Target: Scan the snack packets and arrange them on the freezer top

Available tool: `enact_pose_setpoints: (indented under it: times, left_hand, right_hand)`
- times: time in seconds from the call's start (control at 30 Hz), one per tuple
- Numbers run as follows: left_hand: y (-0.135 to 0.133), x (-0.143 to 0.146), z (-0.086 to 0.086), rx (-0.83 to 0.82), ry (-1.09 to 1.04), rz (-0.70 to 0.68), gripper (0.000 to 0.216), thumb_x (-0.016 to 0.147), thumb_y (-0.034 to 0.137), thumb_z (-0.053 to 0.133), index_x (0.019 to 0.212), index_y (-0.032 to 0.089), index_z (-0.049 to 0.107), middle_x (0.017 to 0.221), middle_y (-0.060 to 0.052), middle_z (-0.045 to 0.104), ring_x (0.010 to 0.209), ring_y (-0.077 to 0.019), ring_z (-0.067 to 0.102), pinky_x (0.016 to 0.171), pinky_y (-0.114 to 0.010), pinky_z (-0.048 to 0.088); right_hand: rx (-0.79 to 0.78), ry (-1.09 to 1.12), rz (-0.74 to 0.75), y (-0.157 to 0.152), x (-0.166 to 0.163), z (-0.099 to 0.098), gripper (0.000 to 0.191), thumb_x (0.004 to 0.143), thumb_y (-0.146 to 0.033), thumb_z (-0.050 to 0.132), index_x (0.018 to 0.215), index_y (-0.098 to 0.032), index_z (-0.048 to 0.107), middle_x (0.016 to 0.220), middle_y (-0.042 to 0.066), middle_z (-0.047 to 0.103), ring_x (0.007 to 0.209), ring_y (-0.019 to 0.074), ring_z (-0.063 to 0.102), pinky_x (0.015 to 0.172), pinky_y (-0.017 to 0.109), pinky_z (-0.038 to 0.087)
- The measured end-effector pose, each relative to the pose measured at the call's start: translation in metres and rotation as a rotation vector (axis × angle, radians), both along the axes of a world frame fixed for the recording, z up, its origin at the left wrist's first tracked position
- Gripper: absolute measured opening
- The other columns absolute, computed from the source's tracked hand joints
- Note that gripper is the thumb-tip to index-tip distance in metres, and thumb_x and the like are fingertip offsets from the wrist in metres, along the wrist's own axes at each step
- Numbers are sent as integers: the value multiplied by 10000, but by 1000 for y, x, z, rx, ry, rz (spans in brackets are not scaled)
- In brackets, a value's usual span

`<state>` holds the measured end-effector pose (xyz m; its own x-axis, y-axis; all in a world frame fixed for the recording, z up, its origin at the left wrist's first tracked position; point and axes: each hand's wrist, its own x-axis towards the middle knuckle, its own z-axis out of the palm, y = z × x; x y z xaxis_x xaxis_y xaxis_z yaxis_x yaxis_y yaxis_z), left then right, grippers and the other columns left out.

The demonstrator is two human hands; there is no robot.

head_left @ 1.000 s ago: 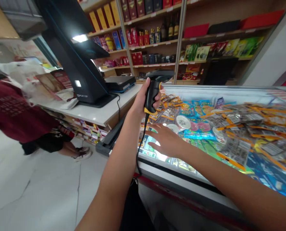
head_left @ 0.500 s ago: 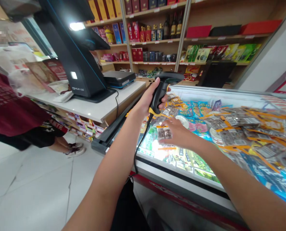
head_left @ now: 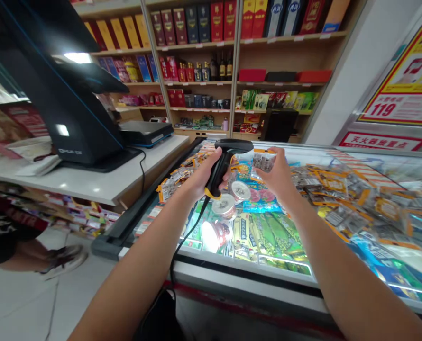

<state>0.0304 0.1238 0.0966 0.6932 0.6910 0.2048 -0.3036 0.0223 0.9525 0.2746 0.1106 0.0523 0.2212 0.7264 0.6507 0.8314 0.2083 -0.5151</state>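
Note:
My left hand (head_left: 204,173) is wrapped round the handle of a black and yellow barcode scanner (head_left: 219,171), whose cord hangs down toward me. Its head points to the right. In my right hand (head_left: 278,174), thumb and fingers pinch a small clear snack packet (head_left: 263,162) with an orange edge, held up just right of the scanner head. Under both hands is the glass top of a chest freezer (head_left: 253,277). A heap of similar packets (head_left: 339,189) lies to the right, and a smaller pile (head_left: 182,176) lies left of the scanner.
A counter (head_left: 100,182) on the left carries a black checkout terminal (head_left: 72,109) and a scale (head_left: 145,131). A person's leg and shoe (head_left: 63,258) show at lower left. Shelves (head_left: 197,45) of boxes and bottles stand behind; a wall sign (head_left: 392,111) is at right.
My right hand has lifted its packet from low over the freezer up beside the scanner head. The view has turned right, and the scanner stays in my left hand.

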Motion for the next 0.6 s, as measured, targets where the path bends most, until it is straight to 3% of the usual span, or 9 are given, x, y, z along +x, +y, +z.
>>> enact_pose_setpoints:
  times: [0.17, 0.4, 0.47, 0.6]
  left_hand:
    - [-4, 5, -5, 65, 50, -78, 555, 922, 712, 481, 812, 172, 545, 571, 24, 508, 403, -84, 471, 397, -208, 339]
    - [-5, 6, -5, 60, 60, -50, 545, 914, 712, 501, 827, 176, 546, 571, 23, 523, 405, -85, 472, 387, -203, 342]
    - [-5, 5, -2, 50, 58, -9, 549, 898, 723, 514, 812, 182, 541, 560, 22, 517, 397, -86, 462, 373, -203, 330]
    - [2, -5, 2, -3, 26, 100, 556, 898, 734, 495, 842, 185, 562, 549, 19, 517, 379, -91, 466, 352, -204, 320]
  right_hand:
    - [83, 15, 30, 2, 3, -1, 665, 775, -280, 779, 1328, -244, 410, 1022, 58, 613, 912, 263, 623, 813, 411, 504]
    - [81, -18, 3, -1, -4, 3, 676, 793, -289, 750, 1364, -241, 393, 1169, 106, 631, 986, 286, 630, 873, 434, 496]
    - [-38, -63, -14, -4, 0, 8, 711, 806, -301, 726, 1417, -211, 373, 1180, 137, 647, 1016, 308, 642, 871, 426, 496]
    - [-496, -216, -110, -14, 27, 21, 685, 848, -368, 663, 1462, -157, 444, 1141, 193, 697, 1041, 366, 665, 844, 437, 501]
